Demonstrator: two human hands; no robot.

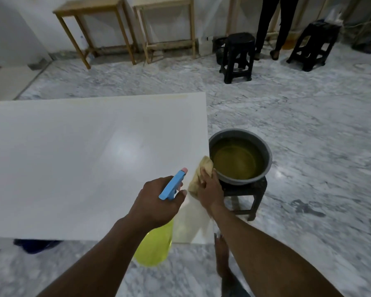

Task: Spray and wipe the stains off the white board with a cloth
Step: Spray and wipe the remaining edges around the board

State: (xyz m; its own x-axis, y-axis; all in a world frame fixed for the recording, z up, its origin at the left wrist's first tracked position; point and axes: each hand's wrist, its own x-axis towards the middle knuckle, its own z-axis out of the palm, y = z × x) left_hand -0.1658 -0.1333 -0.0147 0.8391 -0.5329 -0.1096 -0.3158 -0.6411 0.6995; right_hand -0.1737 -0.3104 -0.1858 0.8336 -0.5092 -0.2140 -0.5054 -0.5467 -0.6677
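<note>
Head view: the fingers of the left hand are curled round the neck of a translucent yellow-green plastic spray bottle with a blue trigger head, nozzle pointing far and slightly right. The bottle body hangs below the hand, over the near edge of the flat white rectangular board.

The right hand grasps a bunched tan cloth, fingers bent over it. The cloth sits at the right edge of the board, near its near-right corner.

Just right of the cloth, a round grey metal basin holding yellowish liquid stands on a low black plastic stool. Board and stool stand on a grey-veined marble floor. A bare foot rests on the floor below the right forearm.
</note>
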